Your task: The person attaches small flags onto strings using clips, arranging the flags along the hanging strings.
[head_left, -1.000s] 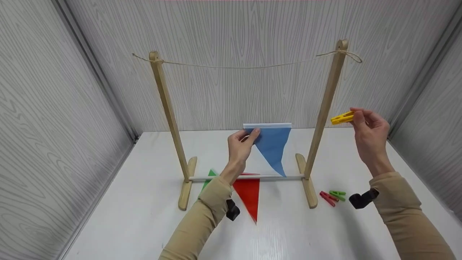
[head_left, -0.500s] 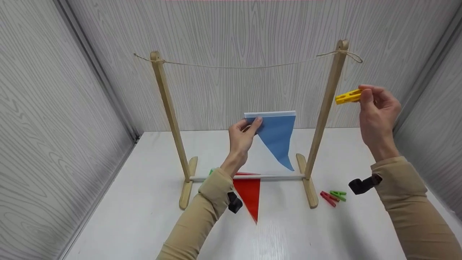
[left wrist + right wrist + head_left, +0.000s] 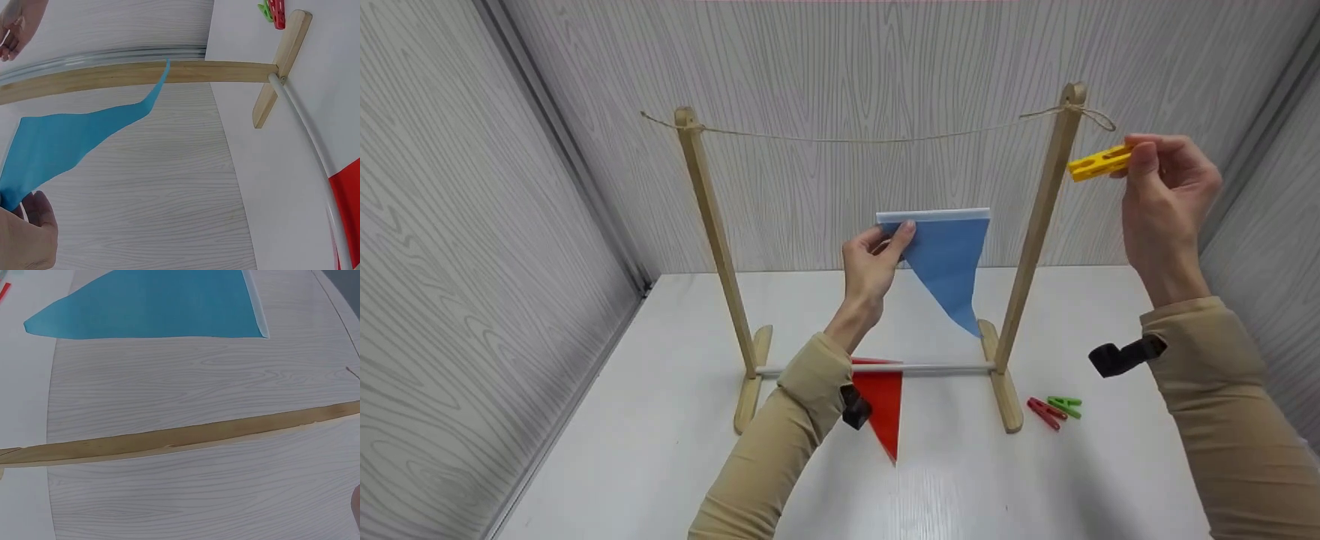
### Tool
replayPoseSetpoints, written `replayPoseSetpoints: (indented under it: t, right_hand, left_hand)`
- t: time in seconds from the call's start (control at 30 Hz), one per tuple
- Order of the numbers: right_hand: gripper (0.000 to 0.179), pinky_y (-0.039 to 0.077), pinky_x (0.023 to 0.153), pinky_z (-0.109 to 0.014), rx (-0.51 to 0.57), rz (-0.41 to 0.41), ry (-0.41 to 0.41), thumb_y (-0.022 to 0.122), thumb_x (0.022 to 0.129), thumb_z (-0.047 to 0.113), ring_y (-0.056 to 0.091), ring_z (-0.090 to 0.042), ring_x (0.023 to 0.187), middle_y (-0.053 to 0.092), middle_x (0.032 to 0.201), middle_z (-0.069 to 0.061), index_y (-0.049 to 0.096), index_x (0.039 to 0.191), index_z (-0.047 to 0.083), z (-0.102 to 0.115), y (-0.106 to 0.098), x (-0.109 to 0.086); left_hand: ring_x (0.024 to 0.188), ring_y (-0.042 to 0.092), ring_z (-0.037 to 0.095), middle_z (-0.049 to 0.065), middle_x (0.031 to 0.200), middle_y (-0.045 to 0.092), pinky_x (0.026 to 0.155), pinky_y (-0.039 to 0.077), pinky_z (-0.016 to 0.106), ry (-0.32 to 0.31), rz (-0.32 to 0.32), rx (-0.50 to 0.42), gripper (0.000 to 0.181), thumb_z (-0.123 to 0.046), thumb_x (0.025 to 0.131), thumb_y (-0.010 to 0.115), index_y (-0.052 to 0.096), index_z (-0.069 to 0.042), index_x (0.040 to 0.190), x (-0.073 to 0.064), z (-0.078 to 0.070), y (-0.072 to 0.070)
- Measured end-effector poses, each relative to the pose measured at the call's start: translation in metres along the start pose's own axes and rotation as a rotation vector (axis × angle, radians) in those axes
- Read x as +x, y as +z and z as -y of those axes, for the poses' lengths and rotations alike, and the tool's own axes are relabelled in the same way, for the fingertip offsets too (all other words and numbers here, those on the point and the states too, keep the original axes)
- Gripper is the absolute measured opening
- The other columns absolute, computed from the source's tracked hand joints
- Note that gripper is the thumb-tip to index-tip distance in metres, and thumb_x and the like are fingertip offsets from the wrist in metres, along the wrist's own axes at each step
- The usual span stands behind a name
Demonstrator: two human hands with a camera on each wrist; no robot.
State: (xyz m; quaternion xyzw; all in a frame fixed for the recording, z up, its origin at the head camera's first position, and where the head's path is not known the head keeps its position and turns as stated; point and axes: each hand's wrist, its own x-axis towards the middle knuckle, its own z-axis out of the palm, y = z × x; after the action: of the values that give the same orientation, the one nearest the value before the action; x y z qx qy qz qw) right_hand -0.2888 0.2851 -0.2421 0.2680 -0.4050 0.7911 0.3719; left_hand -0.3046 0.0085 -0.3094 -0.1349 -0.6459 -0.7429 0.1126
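Note:
My left hand (image 3: 871, 264) pinches a blue triangular pennant (image 3: 949, 259) near the left end of its white top edge. The pennant hangs below the string (image 3: 840, 140), apart from it, with its tip curling to the right. In the left wrist view the blue pennant (image 3: 62, 138) stretches out from the fingers. To the right of the right post, my right hand (image 3: 1170, 202) holds a yellow clothespin (image 3: 1101, 163) between thumb and fingers, its free end pointing left. Only a sliver of that hand shows in the right wrist view, where the clothespin is out of frame.
The string is tied between a left wooden post (image 3: 716, 247) and a right wooden post (image 3: 1039, 225). A white rod (image 3: 945, 368) joins their feet. A red pennant (image 3: 885, 409) lies under it, partly behind my left arm. A red clothespin (image 3: 1046, 412) and a green clothespin (image 3: 1065, 406) lie at right.
Both hands have risen, the left with the blue pennant and the right with the yellow clothespin. Both also shifted slightly right. My left sleeve now hides the green pennant seen earlier.

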Motion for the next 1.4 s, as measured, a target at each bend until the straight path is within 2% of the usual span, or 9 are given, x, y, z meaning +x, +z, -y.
replayPoseSetpoints:
  t: [0.13, 0.33, 0.47, 0.7, 0.83, 1.07, 1.27, 1.4]
  right_hand:
    - [0.014, 0.055, 0.078, -0.027, 0.054, 0.022, -0.018, 0.055, 0.094, -0.013, 0.057, -0.025, 0.080, 0.060, 0.091, -0.022, 0.059, 0.099, -0.025, 0.010, 0.008, 0.008]
    - [0.014, 0.054, 0.075, -0.028, 0.085, 0.032, -0.045, 0.054, 0.094, -0.014, 0.058, -0.026, 0.078, 0.061, 0.090, -0.024, 0.056, 0.098, -0.027, 0.017, 0.022, 0.021]
    - [0.012, 0.053, 0.075, -0.028, 0.035, 0.055, -0.057, 0.053, 0.095, -0.013, 0.058, -0.025, 0.079, 0.060, 0.091, -0.022, 0.059, 0.097, -0.024, 0.017, 0.031, 0.028]
    - [0.010, 0.047, 0.071, -0.025, -0.033, 0.099, -0.070, 0.063, 0.091, -0.010, 0.054, -0.021, 0.073, 0.064, 0.087, -0.019, 0.062, 0.094, -0.020, 0.009, 0.047, 0.043]
    - [0.006, 0.043, 0.069, -0.024, -0.113, 0.120, -0.070, 0.062, 0.091, -0.012, 0.052, -0.017, 0.072, 0.066, 0.086, -0.016, 0.064, 0.092, -0.017, 0.003, 0.055, 0.049]
    - [0.008, 0.043, 0.068, -0.021, -0.218, 0.109, -0.017, 0.070, 0.087, -0.006, 0.055, -0.013, 0.069, 0.070, 0.083, -0.012, 0.068, 0.090, -0.013, -0.003, 0.063, 0.054]
    - [0.009, 0.046, 0.073, -0.021, -0.291, 0.182, -0.026, 0.069, 0.090, -0.002, 0.057, -0.013, 0.074, 0.070, 0.087, -0.009, 0.071, 0.094, -0.010, -0.004, 0.063, 0.055]
    - [0.009, 0.046, 0.071, -0.019, -0.329, 0.232, -0.021, 0.069, 0.091, 0.000, 0.056, -0.011, 0.074, 0.071, 0.088, -0.007, 0.071, 0.095, -0.008, -0.006, 0.061, 0.057]
  left_hand:
    - [0.105, 0.072, 0.024, 0.020, 0.114, 0.073, 0.097, 0.057, 0.031, 0.013, 0.006, 0.005, 0.028, -0.018, 0.098, 0.067, 0.071, 0.003, 0.116, 0.003, -0.007, 0.002]
    - [0.109, 0.071, 0.024, 0.019, 0.117, 0.071, 0.098, 0.056, 0.030, 0.018, 0.006, -0.013, 0.030, -0.019, 0.098, 0.066, 0.070, 0.003, 0.119, 0.007, -0.017, 0.006]
    - [0.111, 0.071, 0.026, 0.020, 0.119, 0.071, 0.098, 0.056, 0.030, 0.024, 0.003, -0.032, 0.030, -0.018, 0.098, 0.067, 0.069, 0.003, 0.119, 0.009, -0.024, 0.011]
    - [0.111, 0.071, 0.025, 0.019, 0.119, 0.071, 0.097, 0.057, 0.029, 0.030, 0.006, -0.062, 0.030, -0.018, 0.098, 0.067, 0.070, 0.004, 0.118, 0.014, -0.036, 0.021]
    - [0.112, 0.071, 0.026, 0.020, 0.121, 0.070, 0.097, 0.057, 0.030, 0.039, 0.009, -0.074, 0.030, -0.018, 0.098, 0.066, 0.070, 0.004, 0.119, 0.017, -0.043, 0.026]
    - [0.117, 0.069, 0.026, 0.020, 0.126, 0.069, 0.096, 0.057, 0.030, 0.038, 0.004, -0.066, 0.031, -0.019, 0.100, 0.064, 0.068, 0.003, 0.121, 0.021, -0.051, 0.034]
    - [0.114, 0.071, 0.026, 0.020, 0.122, 0.070, 0.093, 0.058, 0.028, 0.037, -0.010, -0.096, 0.030, -0.018, 0.099, 0.065, 0.069, 0.004, 0.118, 0.026, -0.057, 0.040]
    - [0.112, 0.071, 0.026, 0.020, 0.121, 0.070, 0.090, 0.059, 0.027, 0.029, -0.017, -0.114, 0.029, -0.017, 0.099, 0.065, 0.070, 0.004, 0.117, 0.028, -0.060, 0.045]
